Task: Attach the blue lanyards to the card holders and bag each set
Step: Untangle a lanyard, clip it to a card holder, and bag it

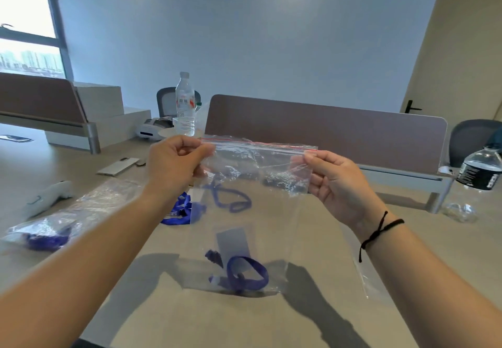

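Note:
I hold a clear zip bag (271, 225) with a red seal strip up above the table. My left hand (173, 163) pinches its top left corner and my right hand (336, 182) pinches its top right corner. At the bag's bottom lie a card holder (235, 241) and a coiled blue lanyard (248, 271). Behind the bag, loose blue lanyards (182, 209) lie on the table. A blue loop (231, 198) shows through the plastic; whether it is inside or behind the bag is unclear.
At the left, clear bags (76, 212) holding blue lanyards lie on the table (190, 320). A white object (47, 195) lies further left. One water bottle (185, 103) stands behind the bag, another (478, 173) at the right. A brown desk divider (339, 133) crosses the back.

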Demonstrator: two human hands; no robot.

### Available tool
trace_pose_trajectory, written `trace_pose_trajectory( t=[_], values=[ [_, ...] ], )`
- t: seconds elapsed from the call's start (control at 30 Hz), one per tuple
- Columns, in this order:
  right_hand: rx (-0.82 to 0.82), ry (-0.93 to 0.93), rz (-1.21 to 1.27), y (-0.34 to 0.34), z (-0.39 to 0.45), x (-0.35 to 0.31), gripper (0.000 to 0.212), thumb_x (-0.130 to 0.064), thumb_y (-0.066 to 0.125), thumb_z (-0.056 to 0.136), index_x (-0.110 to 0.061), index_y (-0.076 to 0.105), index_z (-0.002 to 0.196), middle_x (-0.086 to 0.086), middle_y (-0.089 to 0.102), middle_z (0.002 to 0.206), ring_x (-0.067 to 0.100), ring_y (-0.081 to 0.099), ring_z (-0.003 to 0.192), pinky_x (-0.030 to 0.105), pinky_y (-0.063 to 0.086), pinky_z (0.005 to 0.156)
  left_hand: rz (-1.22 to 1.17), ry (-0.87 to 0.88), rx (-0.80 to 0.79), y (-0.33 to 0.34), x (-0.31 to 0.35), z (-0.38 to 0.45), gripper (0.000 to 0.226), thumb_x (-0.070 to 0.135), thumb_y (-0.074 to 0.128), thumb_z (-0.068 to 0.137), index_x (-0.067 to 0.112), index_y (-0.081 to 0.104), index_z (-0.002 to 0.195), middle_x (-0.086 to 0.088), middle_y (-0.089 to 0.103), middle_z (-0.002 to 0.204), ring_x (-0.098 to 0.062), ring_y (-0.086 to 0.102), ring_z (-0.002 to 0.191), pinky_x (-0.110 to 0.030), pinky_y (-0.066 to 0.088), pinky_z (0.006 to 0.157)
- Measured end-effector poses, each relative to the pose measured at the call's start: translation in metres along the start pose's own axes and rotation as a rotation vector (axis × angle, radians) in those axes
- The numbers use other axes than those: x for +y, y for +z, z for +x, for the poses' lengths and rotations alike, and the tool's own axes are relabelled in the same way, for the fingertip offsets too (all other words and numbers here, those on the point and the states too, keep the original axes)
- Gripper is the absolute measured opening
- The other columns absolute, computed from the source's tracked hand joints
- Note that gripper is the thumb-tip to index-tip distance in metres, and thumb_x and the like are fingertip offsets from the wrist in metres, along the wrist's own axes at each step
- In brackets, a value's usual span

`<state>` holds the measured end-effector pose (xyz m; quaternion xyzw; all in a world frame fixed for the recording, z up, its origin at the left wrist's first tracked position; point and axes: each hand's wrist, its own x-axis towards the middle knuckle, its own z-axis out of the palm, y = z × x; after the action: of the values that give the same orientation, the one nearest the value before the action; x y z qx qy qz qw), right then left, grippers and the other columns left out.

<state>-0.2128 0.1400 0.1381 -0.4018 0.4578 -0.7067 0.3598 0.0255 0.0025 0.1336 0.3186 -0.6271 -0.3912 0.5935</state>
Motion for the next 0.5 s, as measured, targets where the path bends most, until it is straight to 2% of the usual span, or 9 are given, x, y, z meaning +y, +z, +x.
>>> trace_pose_trajectory(
  t=[0.07, 0.17, 0.2, 0.27, 0.33, 0.4, 0.5],
  values=[
    [0.038, -0.015, 0.024, 0.004, -0.001, 0.004, 0.009, -0.01, 0.065, 0.093, -0.007, 0.064, 0.101, 0.012, 0.077, 0.102, 0.027, 0.071, 0.08, 0.035, 0.059, 0.073, 0.006, -0.056, -0.049, 0.0, -0.009, -0.006, 0.024, 0.041, 0.074, 0.086, 0.018, 0.076, 0.09, -0.005, 0.078, 0.081, -0.02, 0.069, 0.056, -0.028, 0.059, 0.057],
    [0.052, -0.007, 0.082, 0.01, -0.003, 0.01, 0.005, -0.007, 0.059, 0.097, -0.006, 0.063, 0.101, 0.014, 0.077, 0.1, 0.025, 0.075, 0.087, 0.033, 0.063, 0.07, 0.016, -0.236, -0.391, -0.006, -0.032, -0.023, 0.069, 0.076, 0.07, 0.066, 0.024, 0.073, 0.111, 0.0, 0.079, 0.1, -0.019, 0.073, 0.081, -0.031, 0.06, 0.076],
    [0.054, -0.002, 0.09, 0.013, -0.004, 0.011, 0.007, -0.006, 0.058, 0.098, -0.005, 0.063, 0.102, 0.014, 0.077, 0.098, 0.025, 0.075, 0.088, 0.033, 0.062, 0.07, 0.044, -0.273, -0.521, -0.008, -0.044, -0.03, 0.073, 0.075, 0.073, 0.065, 0.026, 0.07, 0.119, 0.003, 0.077, 0.107, -0.014, 0.073, 0.089, -0.033, 0.058, 0.084],
    [0.071, 0.003, 0.091, 0.015, -0.003, 0.014, 0.011, -0.005, 0.058, 0.098, -0.001, 0.063, 0.107, 0.013, 0.077, 0.095, 0.025, 0.075, 0.086, 0.032, 0.063, 0.071, 0.071, -0.335, -0.695, -0.009, -0.064, -0.047, 0.059, 0.05, 0.078, 0.073, 0.024, 0.067, 0.125, 0.005, 0.075, 0.115, -0.012, 0.072, 0.103, -0.035, 0.055, 0.097],
    [0.08, -0.007, 0.094, 0.015, -0.001, 0.015, 0.014, -0.005, 0.058, 0.098, 0.0, 0.063, 0.11, 0.012, 0.077, 0.095, 0.025, 0.075, 0.086, 0.033, 0.063, 0.071, 0.026, -0.434, -0.694, -0.009, -0.084, -0.058, 0.049, 0.026, 0.081, 0.074, 0.017, 0.069, 0.12, 0.0, 0.076, 0.115, -0.02, 0.073, 0.104, -0.041, 0.055, 0.098],
    [0.099, -0.01, 0.116, 0.013, 0.001, 0.015, 0.015, -0.004, 0.058, 0.098, -0.001, 0.064, 0.111, 0.013, 0.076, 0.098, 0.026, 0.075, 0.09, 0.033, 0.062, 0.068, 0.003, -0.502, -0.654, -0.008, -0.099, -0.068, 0.039, 0.011, 0.079, 0.078, 0.011, 0.071, 0.116, -0.009, 0.075, 0.114, -0.028, 0.074, 0.096, -0.042, 0.058, 0.093],
    [0.139, 0.004, 0.152, 0.008, 0.001, 0.013, 0.011, -0.003, 0.058, 0.098, -0.004, 0.065, 0.106, 0.013, 0.076, 0.098, 0.027, 0.075, 0.092, 0.032, 0.061, 0.066, -0.066, -0.614, -0.635, -0.008, -0.11, -0.078, 0.029, 0.014, 0.076, 0.08, 0.008, 0.075, 0.108, -0.02, 0.073, 0.111, -0.032, 0.07, 0.091, -0.039, 0.06, 0.083]
  ],
)
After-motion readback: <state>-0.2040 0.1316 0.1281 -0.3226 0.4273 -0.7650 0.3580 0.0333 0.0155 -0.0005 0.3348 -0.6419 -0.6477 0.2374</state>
